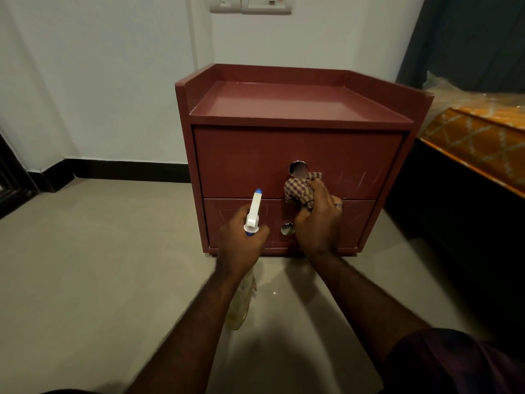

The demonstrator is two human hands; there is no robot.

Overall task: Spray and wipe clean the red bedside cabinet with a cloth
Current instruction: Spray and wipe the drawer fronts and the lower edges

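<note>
Likely midway: red bedside cabinet [284,109] on floor [113,251], right grip [318,220] bunching checked cloth [298,189] against upper drawer front [250,160], left grip [241,237] wrapped round spray bottle [252,214]. Whitish streaks [352,177] on both drawers, so wiping left.

cam: 1 view, worn on my head | wide-angle, faces fwd+down | close to red cabinet [298,155], front+top seen, centre | wall [99,81] far, floor [99,251] near
</note>
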